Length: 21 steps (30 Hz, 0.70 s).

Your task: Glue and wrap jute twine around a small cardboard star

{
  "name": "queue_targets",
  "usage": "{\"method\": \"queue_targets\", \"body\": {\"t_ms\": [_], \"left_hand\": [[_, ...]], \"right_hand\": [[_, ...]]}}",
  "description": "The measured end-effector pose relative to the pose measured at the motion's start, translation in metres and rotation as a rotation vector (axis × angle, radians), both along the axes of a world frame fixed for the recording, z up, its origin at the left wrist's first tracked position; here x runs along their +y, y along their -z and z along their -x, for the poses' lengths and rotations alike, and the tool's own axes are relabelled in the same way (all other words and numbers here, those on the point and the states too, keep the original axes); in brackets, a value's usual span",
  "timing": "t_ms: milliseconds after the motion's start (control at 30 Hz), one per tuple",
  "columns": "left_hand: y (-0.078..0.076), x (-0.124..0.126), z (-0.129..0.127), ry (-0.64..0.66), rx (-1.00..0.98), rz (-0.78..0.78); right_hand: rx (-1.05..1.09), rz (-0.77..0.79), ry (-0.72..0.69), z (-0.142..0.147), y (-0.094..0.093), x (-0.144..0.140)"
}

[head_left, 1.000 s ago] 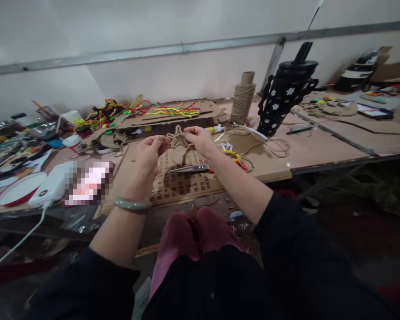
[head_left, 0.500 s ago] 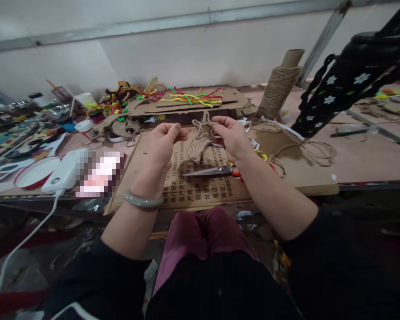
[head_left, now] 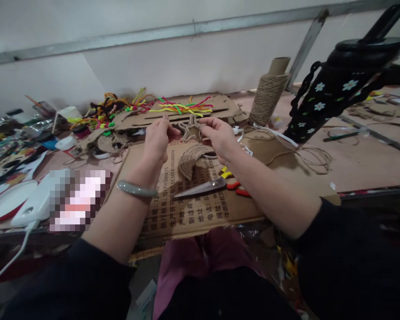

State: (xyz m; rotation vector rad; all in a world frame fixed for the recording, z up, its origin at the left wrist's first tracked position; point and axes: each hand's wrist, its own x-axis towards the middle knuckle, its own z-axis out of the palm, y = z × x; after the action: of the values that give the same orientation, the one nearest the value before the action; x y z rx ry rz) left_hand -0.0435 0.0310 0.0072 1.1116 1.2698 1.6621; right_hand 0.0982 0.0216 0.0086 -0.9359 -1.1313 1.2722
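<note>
Both hands hold a small twine-wrapped star (head_left: 191, 130) above a printed cardboard sheet (head_left: 200, 209). My left hand (head_left: 158, 140), with a pale green bangle on the wrist, pinches the star's left point. My right hand (head_left: 218, 137) pinches its right side. Below the star lies a twine-covered crescent shape (head_left: 190, 158) on the cardboard, partly under my right hand. Scissors (head_left: 205, 187) with red handles lie just below it.
A cone of twine (head_left: 267, 93) stands at the back, a black flowered bottle (head_left: 333, 86) at the right. Coloured pipe cleaners (head_left: 178, 106) lie on cardboard behind. A white device (head_left: 33, 205) with a cable and a red-rimmed dish (head_left: 5, 206) sit at the left.
The view tilted down and closer to the table. The star has come apart from the crescent piece, which now lies on the cardboard; both hands moved slightly up and away.
</note>
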Motion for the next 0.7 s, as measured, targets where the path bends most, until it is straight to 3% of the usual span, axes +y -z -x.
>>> {"method": "queue_targets", "body": {"t_ms": [167, 300, 700], "left_hand": [[0.013, 0.005, 0.000, 0.124, -0.090, 0.029], [0.015, -0.003, 0.003, 0.182, -0.101, 0.042], [0.013, -0.018, -0.001, 0.190, -0.052, 0.024]], "right_hand": [[-0.034, -0.017, 0.010, -0.005, 0.005, 0.008], [-0.077, -0.049, 0.003, -0.008, 0.012, 0.009], [-0.083, -0.071, 0.005, -0.010, 0.016, 0.007]]}}
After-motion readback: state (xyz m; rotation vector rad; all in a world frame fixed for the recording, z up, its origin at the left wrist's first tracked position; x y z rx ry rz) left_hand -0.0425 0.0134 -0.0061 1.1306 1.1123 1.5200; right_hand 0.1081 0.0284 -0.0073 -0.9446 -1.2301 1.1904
